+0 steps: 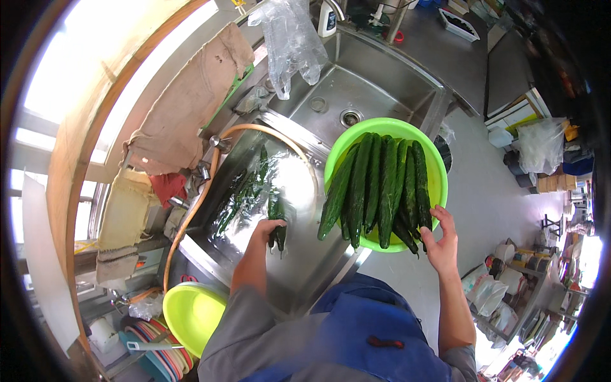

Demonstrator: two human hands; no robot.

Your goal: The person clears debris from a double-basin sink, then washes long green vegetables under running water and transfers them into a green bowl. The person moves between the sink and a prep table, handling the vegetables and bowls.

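Over the left sink basin, my left hand grips the ends of a pair of long green cucumbers partly in the water. More cucumbers lie in that water, blurred by glare. A bright green plastic bowl rests at the basin's right side, piled with several wet cucumbers whose ends overhang its near rim. My right hand is at the bowl's near right edge with thumb and fingers apart. Its thumb is by the end of the rightmost cucumber; whether they touch, I cannot tell.
A tan hose curves into the left basin. Behind is a second steel basin with a drain; a clear plastic bag hangs at its left. A yellow-green basin stands front left. Cloths drape along the window side.
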